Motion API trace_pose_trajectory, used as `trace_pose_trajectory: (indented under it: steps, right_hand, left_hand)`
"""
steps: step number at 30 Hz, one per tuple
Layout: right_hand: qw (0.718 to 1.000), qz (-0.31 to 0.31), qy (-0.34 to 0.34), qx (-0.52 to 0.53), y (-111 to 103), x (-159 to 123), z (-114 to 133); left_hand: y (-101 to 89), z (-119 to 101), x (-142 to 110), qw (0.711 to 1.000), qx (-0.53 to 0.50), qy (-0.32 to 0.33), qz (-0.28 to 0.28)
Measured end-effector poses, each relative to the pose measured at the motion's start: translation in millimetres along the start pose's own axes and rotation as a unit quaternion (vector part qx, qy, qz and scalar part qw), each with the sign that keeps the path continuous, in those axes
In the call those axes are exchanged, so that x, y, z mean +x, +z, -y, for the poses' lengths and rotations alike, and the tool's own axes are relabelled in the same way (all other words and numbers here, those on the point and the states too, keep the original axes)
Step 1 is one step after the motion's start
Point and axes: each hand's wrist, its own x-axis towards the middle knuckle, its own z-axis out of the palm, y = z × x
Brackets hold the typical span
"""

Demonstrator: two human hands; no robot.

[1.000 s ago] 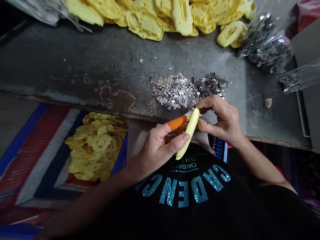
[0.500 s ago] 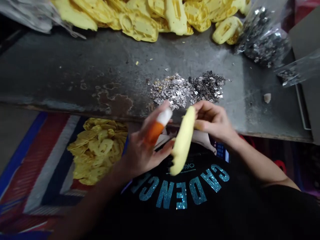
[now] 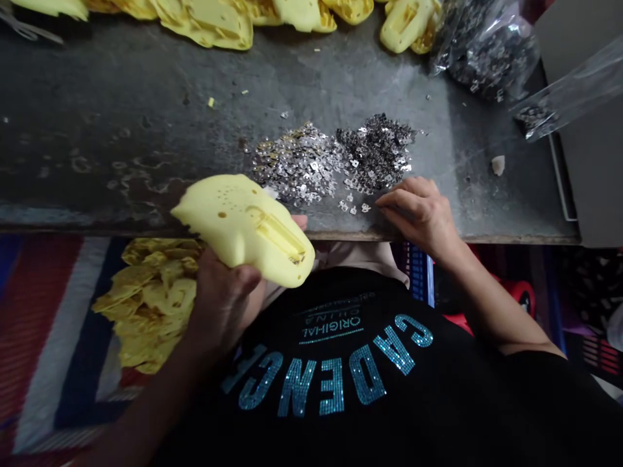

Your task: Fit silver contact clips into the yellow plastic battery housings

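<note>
My left hand [image 3: 228, 292] grips a yellow plastic shell [image 3: 238, 230] from below, tilted above the table's front edge. The shell's outer face is up, showing a long slot and small round holes; most of my left fingers are behind it. My right hand [image 3: 421, 211] rests at the table edge with thumb and fingertips drawn together. Whatever may be between them is too small to make out. Just left of those fingertips lie several loose metal clips [image 3: 353, 206]. Beyond them are a heap of silvery metal clips [image 3: 302, 162] and a darker metal heap [image 3: 377, 152].
More yellow shells [image 3: 209, 23] line the back of the grey table [image 3: 146, 84]. Clear bags of metal parts [image 3: 491, 58] stand at the back right, near a small whitish lump [image 3: 498, 165]. Below left, a pile of yellow shells [image 3: 150, 305] lies beside striped fabric [image 3: 63, 324].
My left hand has regripped the shell, carried it left and turned its outer face up. My right hand has released the shell and come down by the loose clips. The view has shifted right.
</note>
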Motion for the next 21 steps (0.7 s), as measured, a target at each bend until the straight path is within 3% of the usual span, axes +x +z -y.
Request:
trace_pose_trajectory:
  steps: [2,6,12,17,21]
  right_hand:
    - [0.999,0.031,-0.006,-0.027,6,4,-2]
    - [0.994,0.082,-0.013,-0.065,15,14,6]
    - [0.993,0.103,-0.031,-0.054,18,24,5]
    - [0.994,0.032,-0.013,0.107,7,28,11]
    - [0.947,0.03,0.019,0.319,-15,32,30]
  left_hand:
    - [9.6,1,2,1.0,0.014,0.004,0.007]
    - [19.9,-2,4,0.998,0.009,-0.055,-0.012]
    - [22.6,3,7,0.999,-0.011,-0.037,0.012]
    - [22.7,9,10,0.992,-0.073,-0.096,0.025]
    - [24.1,12,15,0.979,-0.128,-0.133,0.091]
